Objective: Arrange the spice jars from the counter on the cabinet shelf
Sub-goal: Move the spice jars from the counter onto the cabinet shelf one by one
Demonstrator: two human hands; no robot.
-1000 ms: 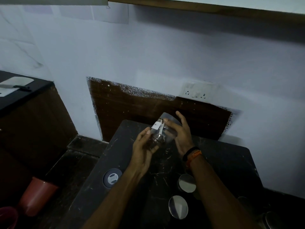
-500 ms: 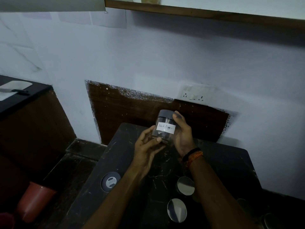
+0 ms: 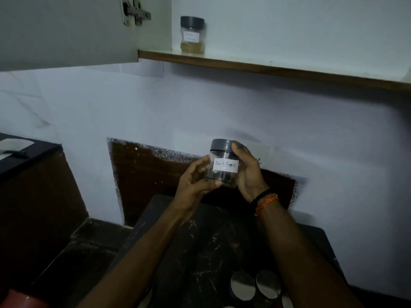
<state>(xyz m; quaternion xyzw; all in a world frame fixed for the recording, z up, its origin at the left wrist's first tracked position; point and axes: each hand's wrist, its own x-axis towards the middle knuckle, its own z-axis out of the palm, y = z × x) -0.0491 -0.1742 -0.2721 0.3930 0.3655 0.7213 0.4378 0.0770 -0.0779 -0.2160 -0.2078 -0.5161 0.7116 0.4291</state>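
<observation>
A clear jar (image 3: 223, 165) with a grey lid and a white label reading "Black Pepper" is held upright above the dark counter (image 3: 206, 252). My right hand (image 3: 246, 172) grips its right side, the thumb up on the lid. My left hand (image 3: 195, 182) cups its left side and bottom with curled fingers. On the cabinet shelf (image 3: 255, 68) above stands another grey-lidded jar (image 3: 192, 35) with yellowish powder, at the shelf's left end. Shiny-lidded jars (image 3: 242, 285) stand on the counter near my right forearm.
The open cabinet door (image 3: 66, 30) hangs at upper left with its hinge showing. A lower black counter (image 3: 26, 152) with a knife sits at far left. A reddish bucket (image 3: 22, 300) is on the floor at bottom left.
The jar has been turned upright and lifted higher with both hands. My view has tilted up, bringing the cabinet shelf and its jar into sight.
</observation>
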